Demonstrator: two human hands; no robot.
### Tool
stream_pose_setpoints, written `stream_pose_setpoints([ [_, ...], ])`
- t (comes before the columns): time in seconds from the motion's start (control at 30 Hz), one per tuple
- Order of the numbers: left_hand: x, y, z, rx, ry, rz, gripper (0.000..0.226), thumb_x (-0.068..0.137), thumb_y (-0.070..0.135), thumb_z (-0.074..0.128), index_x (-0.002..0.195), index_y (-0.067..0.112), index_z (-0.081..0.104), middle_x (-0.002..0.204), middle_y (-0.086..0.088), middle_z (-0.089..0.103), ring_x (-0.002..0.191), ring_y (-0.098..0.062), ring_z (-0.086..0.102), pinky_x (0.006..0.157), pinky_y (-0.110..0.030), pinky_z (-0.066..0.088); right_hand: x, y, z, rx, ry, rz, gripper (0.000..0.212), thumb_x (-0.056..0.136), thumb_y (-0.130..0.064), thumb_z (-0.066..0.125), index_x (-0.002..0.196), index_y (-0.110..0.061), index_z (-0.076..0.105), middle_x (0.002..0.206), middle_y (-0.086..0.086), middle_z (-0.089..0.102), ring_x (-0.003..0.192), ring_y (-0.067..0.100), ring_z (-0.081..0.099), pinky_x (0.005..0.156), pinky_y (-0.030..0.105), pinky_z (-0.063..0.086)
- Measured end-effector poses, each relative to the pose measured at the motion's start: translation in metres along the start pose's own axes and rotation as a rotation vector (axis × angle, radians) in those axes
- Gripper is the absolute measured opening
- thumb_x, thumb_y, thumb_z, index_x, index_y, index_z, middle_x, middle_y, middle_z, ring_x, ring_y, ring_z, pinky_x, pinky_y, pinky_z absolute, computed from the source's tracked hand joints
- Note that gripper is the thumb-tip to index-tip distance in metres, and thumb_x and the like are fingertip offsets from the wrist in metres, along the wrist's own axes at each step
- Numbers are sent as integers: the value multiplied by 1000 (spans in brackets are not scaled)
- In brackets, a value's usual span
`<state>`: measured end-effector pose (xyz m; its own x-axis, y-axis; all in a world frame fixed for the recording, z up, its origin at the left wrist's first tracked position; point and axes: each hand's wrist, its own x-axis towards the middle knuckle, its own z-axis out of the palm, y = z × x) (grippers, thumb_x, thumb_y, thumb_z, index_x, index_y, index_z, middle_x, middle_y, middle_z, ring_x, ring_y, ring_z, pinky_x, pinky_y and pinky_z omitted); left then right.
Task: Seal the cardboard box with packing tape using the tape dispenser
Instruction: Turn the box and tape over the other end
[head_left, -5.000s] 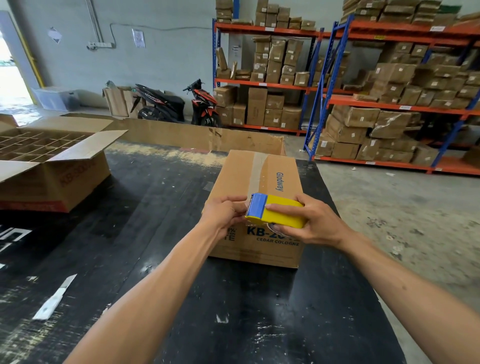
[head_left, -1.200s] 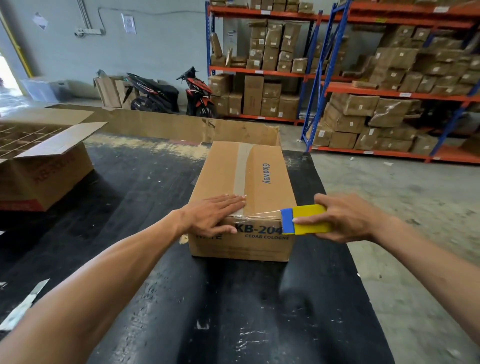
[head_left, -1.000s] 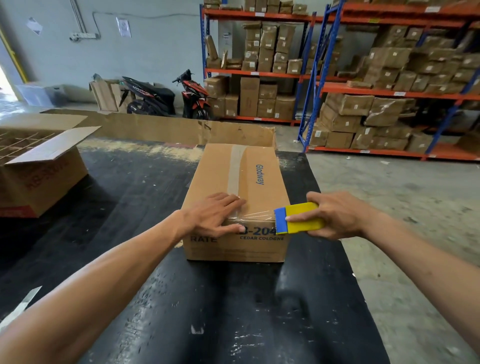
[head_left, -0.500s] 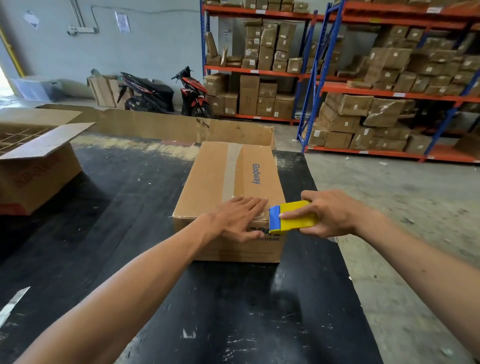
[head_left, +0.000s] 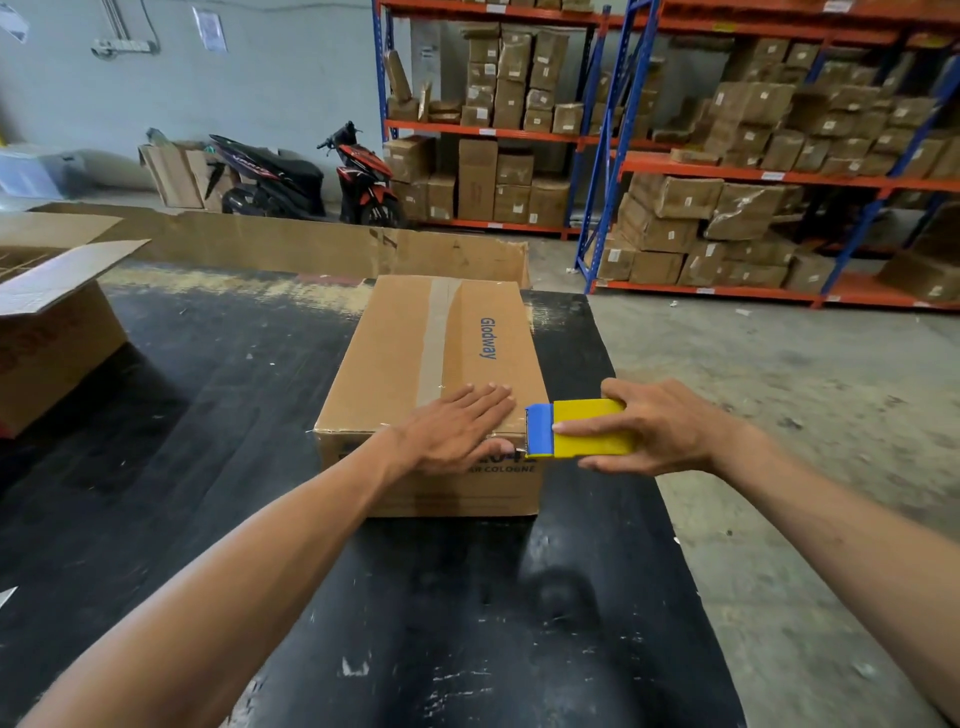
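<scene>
A closed cardboard box (head_left: 395, 338) marked "Glodway" lies on the black table (head_left: 208, 415). A strip of clear tape (head_left: 435, 332) runs along its top seam. My left hand (head_left: 457, 428) lies flat on the box's near top edge, fingers spread, thumb over the front face. My right hand (head_left: 654, 426) grips the yellow and blue tape dispenser (head_left: 576, 428) at the box's near right corner, its blue end touching the box. My left hand hides the tape at the near edge.
An open cardboard box (head_left: 47, 322) with dividers stands at the table's left. A long cardboard sheet (head_left: 311, 244) stands along the far edge. Shelving racks (head_left: 727, 171) loaded with boxes and a parked scooter (head_left: 363, 176) stand behind. Concrete floor (head_left: 779, 389) lies to the right.
My right hand brought the dispenser from the box's right side in to its near right corner. My left hand slid right along the near top edge and lies flatter.
</scene>
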<state>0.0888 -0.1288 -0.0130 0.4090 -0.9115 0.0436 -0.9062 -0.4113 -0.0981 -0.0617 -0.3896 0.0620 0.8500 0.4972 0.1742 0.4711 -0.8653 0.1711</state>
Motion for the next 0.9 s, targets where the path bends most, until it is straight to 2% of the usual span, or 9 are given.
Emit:
stream_pose_setpoints([
  [0.13, 2, -5, 3, 6, 14, 5, 89, 88, 69, -9, 157, 15, -2, 165, -9, 5, 151, -20, 2, 123, -37, 2, -28, 22, -6, -4, 91, 27, 49, 86, -65, 55, 132, -49, 57, 80, -4, 43, 56, 12, 36, 44, 24, 35],
  [0.27, 7, -4, 7, 35, 14, 50, 63, 101, 59, 8, 152, 36, -21, 164, -13, 2, 151, -26, 2, 123, -43, 5, -24, 23, 14, -49, 30, -6, 50, 86, -61, 52, 133, -45, 57, 81, 2, 51, 52, 15, 45, 43, 23, 33],
  [0.4, 9, -7, 7, 87, -7, 65, 56, 102, 56, 9, 153, 43, -11, 164, -15, 1, 151, -30, 2, 123, -43, 4, -28, 28, 24, -95, 50, -24, 54, 88, -58, 50, 140, -44, 44, 85, 6, 51, 54, 18, 49, 41, 26, 40],
  [0.53, 10, -6, 7, 92, -5, 62, 57, 100, 57, 6, 153, 43, -11, 164, -16, 0, 151, -31, 2, 123, -42, 2, -22, 15, 22, -127, 75, -56, 47, 86, -54, 48, 130, -38, 51, 83, 10, 54, 51, 20, 53, 40, 25, 36],
  [0.67, 7, -4, 4, 56, -22, 65, 56, 100, 57, 6, 152, 45, -12, 164, -15, 0, 151, -31, 2, 123, -42, 1, -22, 2, 33, -294, -59, -168, 46, 74, -51, 69, 115, -32, 58, 83, 12, 56, 50, 22, 58, 39, 24, 36],
  [0.77, 8, 1, 0, 83, -1, 23, 56, 102, 55, 13, 155, 39, 6, 162, -18, 16, 149, -34, 17, 122, -47, 10, -20, -8, 44, -290, -126, -78, 47, 66, -50, 78, 108, -32, 69, 81, 11, 57, 48, 21, 56, 40, 22, 33],
  [0.83, 15, 18, -5, 126, 78, -26, 58, 98, 60, 16, 145, 29, 32, 143, -18, 43, 133, -36, 41, 116, -54, 20, -18, -8, 43, -264, -141, -21, 44, 64, -49, 80, 104, -33, 72, 78, 10, 56, 46, 22, 56, 39, 23, 36],
  [0.87, 21, 30, -5, 131, 129, -79, 64, 96, 64, 15, 139, 24, 39, 132, -17, 50, 125, -36, 46, 113, -57, 22, -19, -5, 42, -254, -138, 7, 43, 63, -49, 81, 102, -33, 73, 77, 10, 56, 45, 23, 57, 38, 23, 39],
  [0.9, 30, 44, -4, 117, 172, -145, 70, 94, 68, 13, 139, 22, 41, 130, -17, 51, 124, -37, 46, 112, -60, 22, -20, -2, 42, -245, -136, 39, 43, 61, -48, 82, 101, -33, 74, 77, 10, 56, 45, 25, 57, 37, 24, 40],
])
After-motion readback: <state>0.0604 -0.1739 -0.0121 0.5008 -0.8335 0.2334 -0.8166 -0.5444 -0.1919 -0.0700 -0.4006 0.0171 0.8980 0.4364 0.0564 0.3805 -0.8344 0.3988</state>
